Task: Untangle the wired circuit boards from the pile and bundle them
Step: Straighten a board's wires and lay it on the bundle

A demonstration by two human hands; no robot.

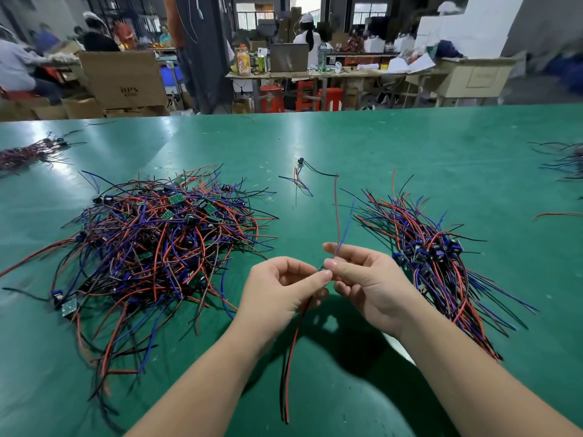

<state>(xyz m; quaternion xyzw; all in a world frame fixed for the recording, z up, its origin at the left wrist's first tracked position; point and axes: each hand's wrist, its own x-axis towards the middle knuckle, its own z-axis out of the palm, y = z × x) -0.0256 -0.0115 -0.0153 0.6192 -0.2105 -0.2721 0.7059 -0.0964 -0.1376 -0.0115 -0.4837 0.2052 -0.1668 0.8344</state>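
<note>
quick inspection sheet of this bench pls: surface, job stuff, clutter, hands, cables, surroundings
surface: green mat, a few small scraps on it.
job's things: tangled pile on the left; sorted bundle on the right, wires roughly aligned; one wired board held between the hands.
clutter: lone wired part lying apart mid-table; loose red wire far right; wire heap far left, another at the right edge.
grippers: left hand and right hand both pinch the wired board above the mat.
cables: red and black leads hang below the left hand; red and blue leads rise from the right hand.
surroundings: cardboard boxes, workbench, red stools, seated people behind.
</note>
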